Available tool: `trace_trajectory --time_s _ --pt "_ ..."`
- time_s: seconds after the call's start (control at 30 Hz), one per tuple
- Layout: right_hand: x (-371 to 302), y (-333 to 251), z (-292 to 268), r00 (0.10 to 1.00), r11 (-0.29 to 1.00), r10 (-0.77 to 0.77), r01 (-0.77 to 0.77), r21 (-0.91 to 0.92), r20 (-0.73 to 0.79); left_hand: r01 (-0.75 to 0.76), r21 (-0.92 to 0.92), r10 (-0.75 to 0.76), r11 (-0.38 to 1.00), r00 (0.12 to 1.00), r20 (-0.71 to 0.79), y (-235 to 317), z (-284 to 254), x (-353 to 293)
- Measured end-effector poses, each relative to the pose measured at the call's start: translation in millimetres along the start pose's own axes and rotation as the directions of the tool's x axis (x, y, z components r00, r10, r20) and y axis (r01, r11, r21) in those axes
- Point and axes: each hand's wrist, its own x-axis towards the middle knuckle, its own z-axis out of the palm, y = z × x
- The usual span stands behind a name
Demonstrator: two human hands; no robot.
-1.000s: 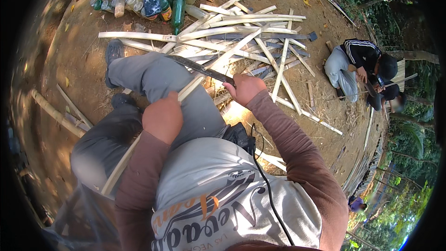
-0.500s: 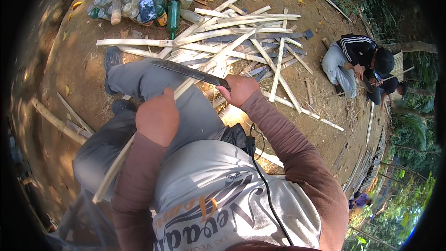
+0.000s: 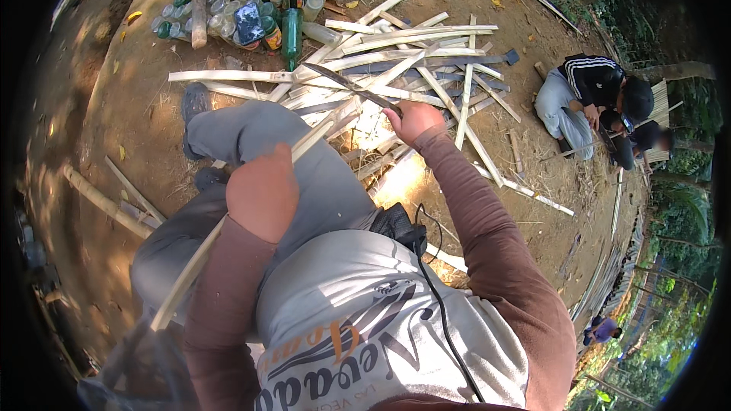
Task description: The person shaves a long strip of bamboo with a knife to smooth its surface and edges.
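"What spreads out before you?"
"The bare ground (image 3: 552, 240), then a heap of pale strips (image 3: 426, 33)."
"And your hands?"
"My left grip (image 3: 263, 192) is closed round a long strip (image 3: 190, 274) slanting over my leg (image 3: 316, 183); my right grip (image 3: 419, 120) clasps a smaller, dark-bladed knife (image 3: 350, 86)."

Left fingers (image 3: 282, 160) gripping pale strip (image 3: 189, 275), right fingers (image 3: 395, 122) holding dark knife (image 3: 346, 82), strip pile (image 3: 419, 35) beyond

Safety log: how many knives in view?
2 that I can make out: a long knife in the wearer's right hand, and a dark blade by the co-worker's hands. More may be hidden in the strip pile.
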Motion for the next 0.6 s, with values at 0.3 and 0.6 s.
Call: trace_trajectory --time_s 0.3,0.6 --pt "2 -11 -2 0.998 0.998 -0.055 0.054 -0.027 -0.013 0.134 -0.043 -0.128 0.99 0.984 0.122 -4 -34 -8" --pt "-2 -29 2 0.989 0.985 -0.15 0.149 -0.093 -0.006 0.132 -0.021 -0.127 0.991 0.981 0.149 -22 -24 -3"
